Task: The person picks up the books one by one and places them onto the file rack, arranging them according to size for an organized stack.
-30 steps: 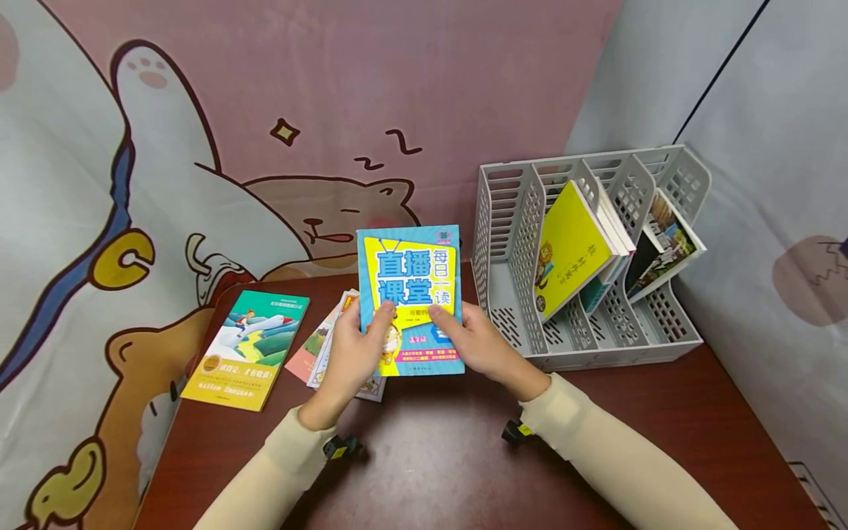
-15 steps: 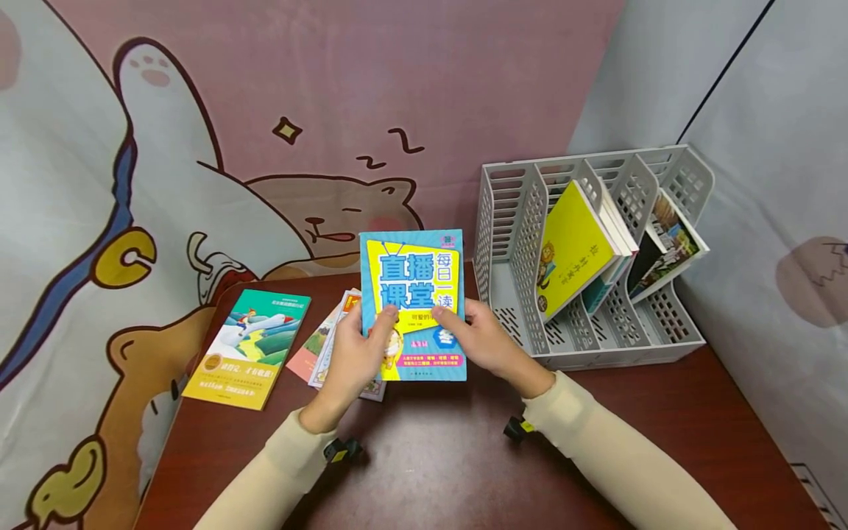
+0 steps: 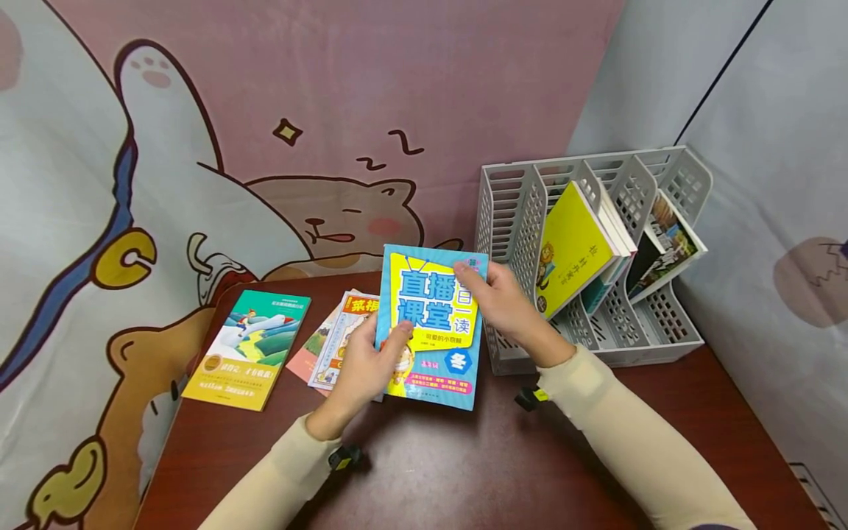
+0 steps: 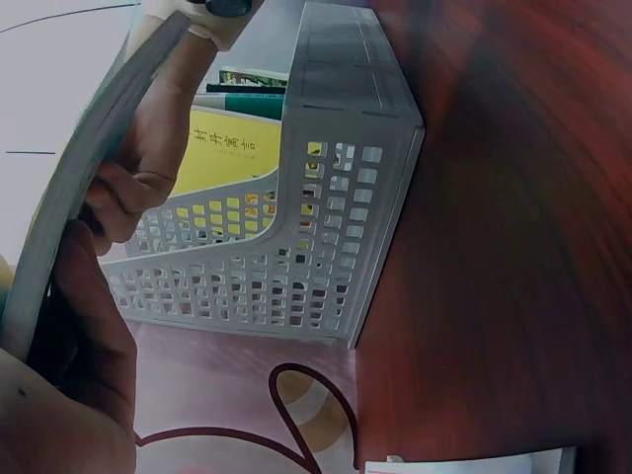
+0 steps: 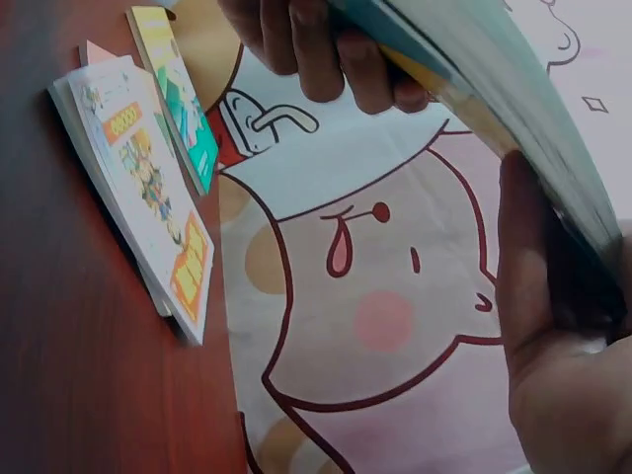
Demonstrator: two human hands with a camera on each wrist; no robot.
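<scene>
A blue and yellow book (image 3: 430,338) is held up above the table, its front cover facing me and leaning slightly clockwise. My left hand (image 3: 361,368) grips its left edge, thumb on the cover and fingers behind. On the upper right edge, my right hand (image 3: 510,305) pinches the book with the thumb across the title. In the left wrist view the book (image 4: 74,178) appears edge-on, with the right hand (image 4: 148,148) beyond it. The right wrist view shows the left hand's fingers (image 5: 316,49) supporting the underside of the book (image 5: 474,89).
A grey file rack (image 3: 510,361) stands at the right, holding a yellow book (image 3: 573,250) and several others. Left on the table (image 3: 424,471) lies a green and yellow book (image 3: 248,350). Beside it, a white-covered book (image 3: 338,350) overlaps a pink one (image 3: 308,357).
The blue book has moved right and toward me and tilted slightly clockwise. My right hand has slid up its right edge, and more of the white-covered book behind shows.
</scene>
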